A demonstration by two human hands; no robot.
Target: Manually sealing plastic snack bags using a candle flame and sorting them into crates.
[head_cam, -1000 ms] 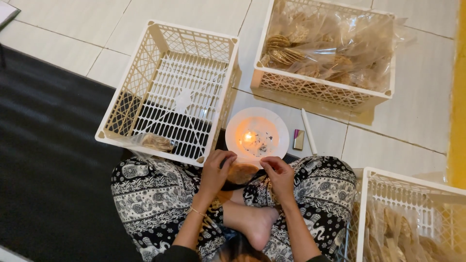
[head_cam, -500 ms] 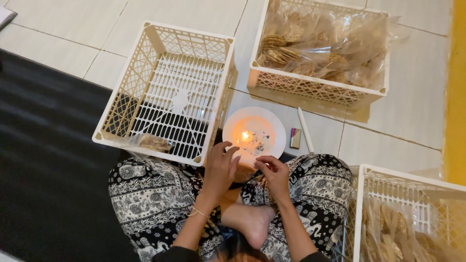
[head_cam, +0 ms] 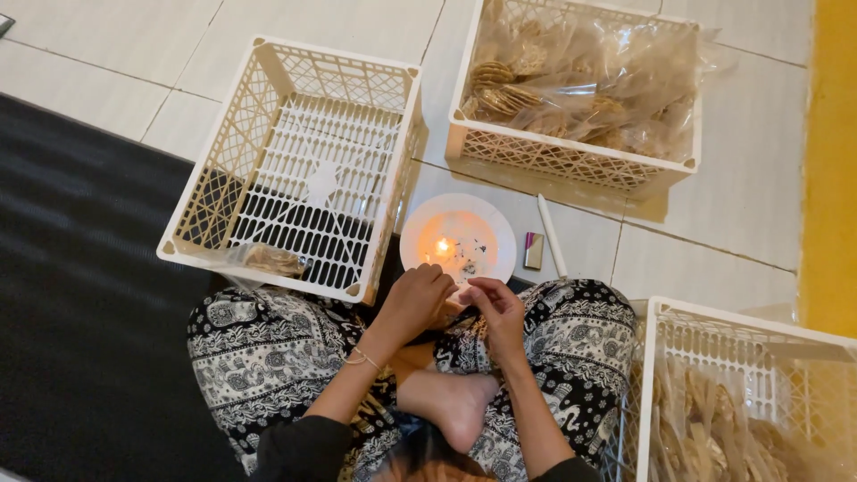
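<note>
Seated cross-legged on the floor, the person brings the left hand (head_cam: pixel 418 299) and right hand (head_cam: pixel 496 308) together at the near edge of the white plate (head_cam: pixel 494 234) so the lit candle (head_cam: pixel 442 248) is close, each grip curled around something too small to tell.

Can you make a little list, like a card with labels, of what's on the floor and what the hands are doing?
Place: tiled floor beside a dark mat
Person: sits cross-legged in patterned trousers
Left hand: by the plate's near edge, holding something small I can't make out
Right hand: touching the left hand, fingers pinched
Plate: white, with a small flame
Left crate: one small packet of snacks
Top crate: bagged round crackers
Right crate: more bags
Lighter: beside the plate
White stick: next to the lighter
</note>
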